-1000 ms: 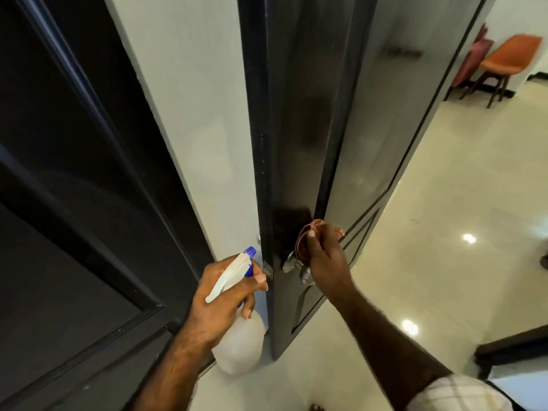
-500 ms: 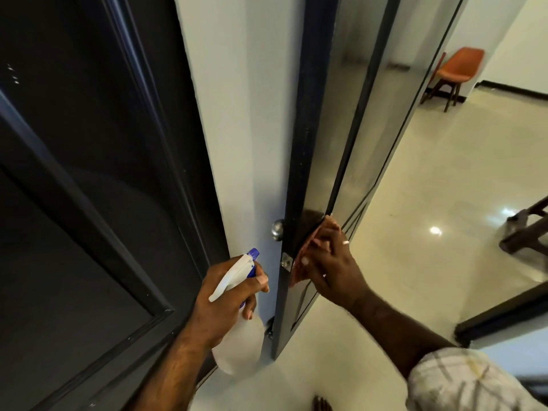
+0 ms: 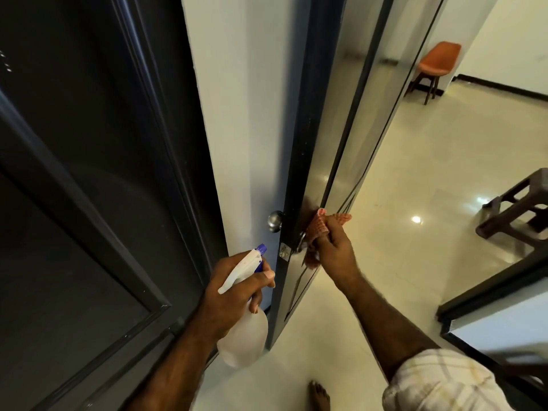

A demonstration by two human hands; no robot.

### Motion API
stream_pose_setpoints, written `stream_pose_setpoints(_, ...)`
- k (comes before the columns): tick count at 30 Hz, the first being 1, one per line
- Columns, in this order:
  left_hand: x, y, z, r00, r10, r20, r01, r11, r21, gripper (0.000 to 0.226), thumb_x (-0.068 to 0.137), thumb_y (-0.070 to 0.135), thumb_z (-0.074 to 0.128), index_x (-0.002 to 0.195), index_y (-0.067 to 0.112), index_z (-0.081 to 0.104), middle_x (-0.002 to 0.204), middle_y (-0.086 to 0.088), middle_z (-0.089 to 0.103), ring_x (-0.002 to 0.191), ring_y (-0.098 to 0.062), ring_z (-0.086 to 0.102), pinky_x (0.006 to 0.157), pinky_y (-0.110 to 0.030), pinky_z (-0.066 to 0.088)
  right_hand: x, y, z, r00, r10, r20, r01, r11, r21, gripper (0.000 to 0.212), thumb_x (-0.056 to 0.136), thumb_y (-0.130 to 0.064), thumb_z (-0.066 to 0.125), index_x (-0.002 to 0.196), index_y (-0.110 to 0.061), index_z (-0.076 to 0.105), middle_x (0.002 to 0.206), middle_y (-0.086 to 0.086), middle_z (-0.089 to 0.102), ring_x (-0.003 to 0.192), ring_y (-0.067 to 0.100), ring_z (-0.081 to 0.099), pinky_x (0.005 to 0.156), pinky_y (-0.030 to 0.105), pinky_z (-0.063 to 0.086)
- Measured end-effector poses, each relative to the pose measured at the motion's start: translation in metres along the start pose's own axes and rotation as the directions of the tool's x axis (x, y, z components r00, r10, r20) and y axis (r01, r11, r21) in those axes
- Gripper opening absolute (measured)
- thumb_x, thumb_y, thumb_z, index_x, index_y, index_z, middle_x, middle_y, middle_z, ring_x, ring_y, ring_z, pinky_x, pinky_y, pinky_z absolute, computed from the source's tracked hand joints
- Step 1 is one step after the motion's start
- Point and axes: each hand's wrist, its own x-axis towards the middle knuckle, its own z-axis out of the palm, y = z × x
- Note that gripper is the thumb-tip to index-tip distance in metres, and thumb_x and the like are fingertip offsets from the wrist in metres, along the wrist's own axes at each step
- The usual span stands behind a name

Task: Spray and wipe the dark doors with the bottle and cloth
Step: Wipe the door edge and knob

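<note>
Two hands busy: right hand [image 3: 333, 247] grips cloth [image 3: 318, 229] against door [image 3: 323, 120]; left hand [image 3: 234, 289] grips bottle [image 3: 243, 336].

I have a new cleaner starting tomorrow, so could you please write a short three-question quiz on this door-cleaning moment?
1. True or false: the right hand holds the cloth against the open dark door.
2. What does the left hand hold? A) spray bottle B) brush C) bucket
3. Fill in: the orange chair stands against the far ____.

Key: 1 true; 2 A, the spray bottle; 3 wall.
</note>
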Motion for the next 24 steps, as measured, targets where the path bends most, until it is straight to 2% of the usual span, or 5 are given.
stream_pose_setpoints(4,0.005,-0.004,0.001,0.999,-0.010,0.039,0.010,1.000,-0.004,0.025,0.091,0.027,0.077,0.095,0.005,0.067,0.077,-0.009,0.072,0.051,-0.017,0.063,0.052,-0.028,0.060,-0.018,0.023,-0.001,0.903,-0.424,0.075,0.419,0.823,-0.383,0.044,0.103,-0.037,0.059,0.143,-0.020,0.059,0.136,0.008,0.056,0.118,0.022,0.059,0.090,0.035,0.061)
stream_pose_setpoints(10,0.011,-0.004,0.005,0.999,-0.036,0.032,0.034,0.997,0.065,0.030,0.087,0.030,0.068,0.104,0.005,0.070,0.085,-0.012,0.075,0.053,-0.020,0.066,0.057,-0.031,0.062,-0.014,0.061,-0.031,0.550,-0.587,0.594,0.765,0.069,-0.641,0.031,0.090,-0.024,0.082,0.120,-0.024,0.075,0.166,0.019,0.038,0.155,0.049,0.034,0.116,0.077,0.036)
stream_pose_setpoints(15,0.008,-0.001,0.011,1.000,-0.025,-0.007,0.026,0.991,0.129,0.024,0.087,0.033,0.070,0.099,0.013,0.073,0.087,-0.008,0.077,0.054,-0.022,0.064,0.061,-0.045,0.064,0.009,0.053,-0.030,0.611,-0.576,0.543,0.753,0.212,-0.622,0.041,0.084,-0.035,0.090,0.118,-0.022,0.071,0.156,0.023,0.040,0.133,0.053,0.055,0.086,0.057,0.065)
stream_pose_setpoints(20,0.010,0.002,0.020,0.992,-0.060,-0.114,0.072,0.992,0.105,0.005,0.097,0.012,0.074,0.094,0.008,0.073,0.085,-0.011,0.077,0.049,-0.022,0.060,0.058,-0.040,0.058,0.007,0.032,-0.002,0.971,-0.232,0.061,0.235,0.971,-0.044,0.040,0.101,-0.042,0.059,0.136,-0.024,0.056,0.131,-0.001,0.057,0.110,0.019,0.067,0.091,0.041,0.064)
stream_pose_setpoints(24,0.011,0.008,0.038,0.980,-0.068,-0.185,0.083,0.994,0.078,0.017,0.088,0.022,0.073,0.091,0.005,0.073,0.080,-0.011,0.074,0.048,-0.022,0.058,0.056,-0.034,0.054,0.026,0.029,0.002,0.898,0.378,0.226,-0.440,0.751,0.492,0.042,0.097,-0.048,0.060,0.132,-0.025,0.065,0.127,0.010,0.072,0.119,0.035,0.071,0.099,0.054,0.059)
